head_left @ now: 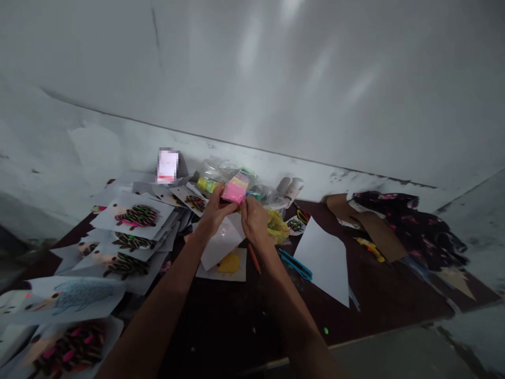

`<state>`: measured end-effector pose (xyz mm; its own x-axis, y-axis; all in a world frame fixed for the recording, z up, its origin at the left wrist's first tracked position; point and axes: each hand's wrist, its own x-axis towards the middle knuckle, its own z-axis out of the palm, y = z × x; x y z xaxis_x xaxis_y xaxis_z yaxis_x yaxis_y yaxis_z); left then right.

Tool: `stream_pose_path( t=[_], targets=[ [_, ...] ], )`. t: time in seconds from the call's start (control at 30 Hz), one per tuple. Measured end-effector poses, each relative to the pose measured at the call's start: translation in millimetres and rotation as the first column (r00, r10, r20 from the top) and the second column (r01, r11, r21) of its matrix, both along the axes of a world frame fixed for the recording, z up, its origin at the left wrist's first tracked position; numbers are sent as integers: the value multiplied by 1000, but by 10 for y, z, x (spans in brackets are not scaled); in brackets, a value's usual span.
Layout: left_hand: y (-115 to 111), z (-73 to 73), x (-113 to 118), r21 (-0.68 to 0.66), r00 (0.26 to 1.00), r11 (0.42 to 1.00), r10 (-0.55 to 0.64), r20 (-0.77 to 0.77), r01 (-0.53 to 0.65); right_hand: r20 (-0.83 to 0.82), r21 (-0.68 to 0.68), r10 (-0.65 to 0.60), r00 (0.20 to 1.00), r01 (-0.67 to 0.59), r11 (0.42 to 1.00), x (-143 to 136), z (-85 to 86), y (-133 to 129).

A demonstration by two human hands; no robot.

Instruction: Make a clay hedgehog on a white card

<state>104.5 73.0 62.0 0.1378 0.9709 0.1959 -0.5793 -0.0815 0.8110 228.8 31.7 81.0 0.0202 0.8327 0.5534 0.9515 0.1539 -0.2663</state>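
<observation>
Dark surface by a scuffed wall. One pink packet gripped in two hands, above paper. One orange stick, one blue tool, clear plastic behind, forearms kinda in the way.

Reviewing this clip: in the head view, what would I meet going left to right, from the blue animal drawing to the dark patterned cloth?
Blue animal drawing → bright blurred rectangle → left hand → pink packet → right hand → blue tool → yellow tool → dark patterned cloth.
</observation>
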Motion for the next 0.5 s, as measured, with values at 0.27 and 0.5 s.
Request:
stream_pose_path(
  t=[0.27,0.5],
  targets=[
    [57,11,80,74,996,995,73,-57,-68,92,113,-1,996,-9,994,14,138,-15],
    [89,-22,110,147,978,978,167,-127,-148,46,119,83,996,-88,989,68,183,33]
  ],
)
